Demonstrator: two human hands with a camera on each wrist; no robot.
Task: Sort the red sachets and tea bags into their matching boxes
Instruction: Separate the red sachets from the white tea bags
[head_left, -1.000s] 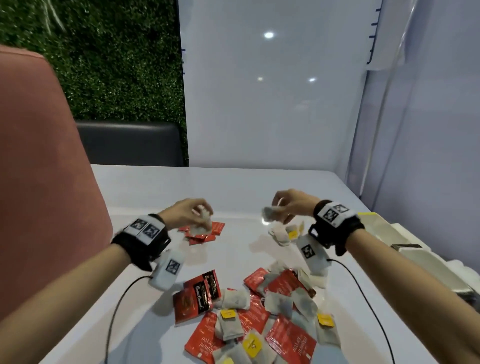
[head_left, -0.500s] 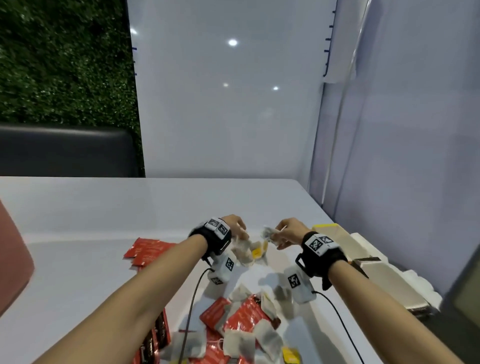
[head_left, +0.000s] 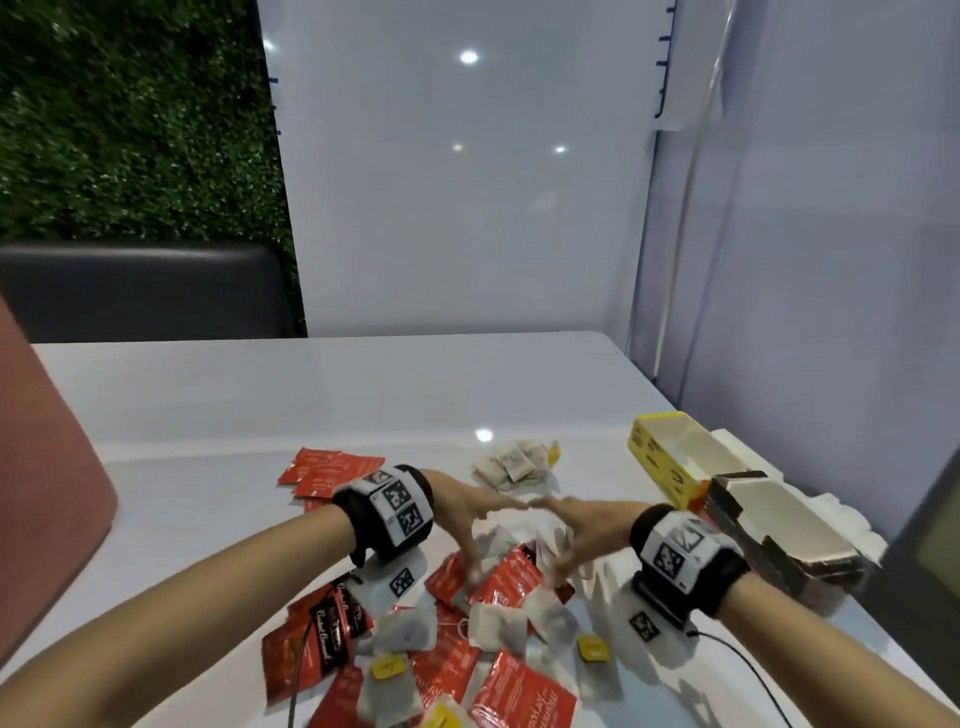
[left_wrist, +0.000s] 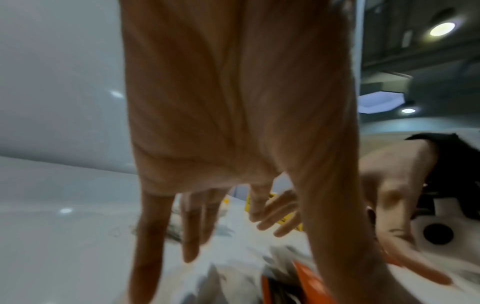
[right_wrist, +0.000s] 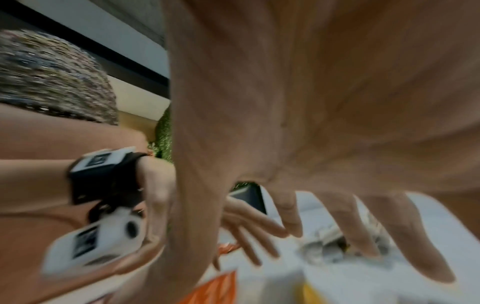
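Both hands, left hand (head_left: 467, 514) and right hand (head_left: 582, 525), hover splayed and empty over the mixed pile (head_left: 467, 623); boxes (head_left: 727, 493) sit at 3 o'clock. Risk: grabbing blind snags red sachets (head_left: 519, 691) with tea bags (head_left: 405, 631).

White table (head_left: 260, 410) under sachets (head_left: 332, 470), tea bags (head_left: 511, 465), boxes (head_left: 670, 457)

hands (head_left: 524, 519) emptied, spread over mixed pile (head_left: 467, 623)
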